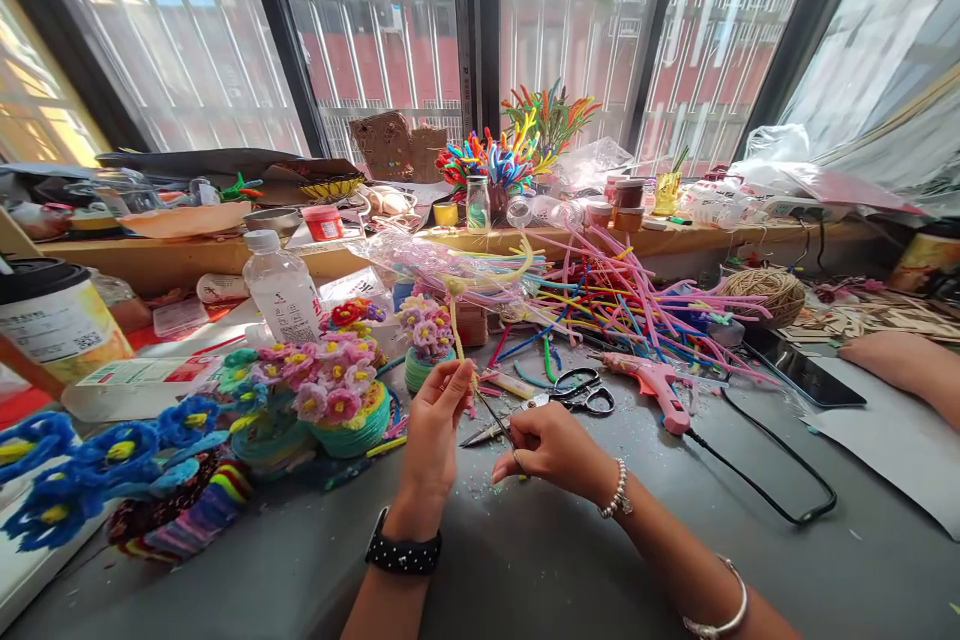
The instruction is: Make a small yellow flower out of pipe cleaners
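My left hand (pixel 433 435) pinches a pale yellow pipe cleaner (pixel 457 328) between thumb and fingertips. The stem stands upright, with a small bunched knot partway up and a curved top. Just to the right, my right hand (pixel 556 452) is closed around what look like small scissors (pixel 493 413). Their thin dark blades point up toward the lower end of the pipe cleaner; most of the handles are hidden by my fingers. A larger pair of black-handled scissors (pixel 583 392) lies on the table behind my right hand.
Pipe-cleaner flower pots (pixel 349 432) crowd the left, beside a water bottle (pixel 281 290). A pink glue gun (pixel 651 388) with a black cord lies right of centre. Loose pipe cleaners (pixel 622 295) pile up behind. Another person's arm (pixel 904 370) rests at right near a phone (pixel 802 368).
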A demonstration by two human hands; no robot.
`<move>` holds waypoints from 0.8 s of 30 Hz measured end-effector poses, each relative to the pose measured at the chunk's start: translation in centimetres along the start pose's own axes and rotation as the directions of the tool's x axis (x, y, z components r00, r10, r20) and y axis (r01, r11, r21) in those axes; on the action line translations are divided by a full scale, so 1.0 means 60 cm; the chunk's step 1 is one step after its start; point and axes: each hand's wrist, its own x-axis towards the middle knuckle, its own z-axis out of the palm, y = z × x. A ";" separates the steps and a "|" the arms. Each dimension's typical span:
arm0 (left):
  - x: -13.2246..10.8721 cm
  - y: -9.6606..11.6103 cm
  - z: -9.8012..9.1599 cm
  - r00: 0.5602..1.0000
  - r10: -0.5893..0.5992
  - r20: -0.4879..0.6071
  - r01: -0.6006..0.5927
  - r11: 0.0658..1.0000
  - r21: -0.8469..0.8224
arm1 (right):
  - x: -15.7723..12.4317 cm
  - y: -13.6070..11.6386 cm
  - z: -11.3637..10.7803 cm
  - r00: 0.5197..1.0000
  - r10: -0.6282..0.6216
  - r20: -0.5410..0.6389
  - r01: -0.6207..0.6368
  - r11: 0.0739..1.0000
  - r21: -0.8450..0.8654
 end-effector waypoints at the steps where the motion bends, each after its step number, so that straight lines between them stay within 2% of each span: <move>1: 0.000 0.000 -0.001 1.000 0.007 0.002 -0.007 1.000 -0.006 | 0.001 0.000 0.001 1.000 0.002 -0.011 -0.002 1.000 0.001; 14: -0.001 0.002 -0.003 0.999 0.019 0.029 -0.018 0.999 -0.049 | 0.004 0.000 0.008 0.998 -0.032 -0.052 0.037 0.993 0.111; 19: 0.001 0.004 -0.001 1.000 0.028 0.002 -0.028 0.996 -0.079 | 0.005 -0.001 0.006 0.996 -0.046 -0.081 0.053 0.995 0.087; 24: 0.002 0.005 -0.002 0.999 0.030 -0.027 -0.032 0.994 -0.108 | 0.003 0.000 0.003 0.994 -0.018 -0.110 0.033 0.990 0.136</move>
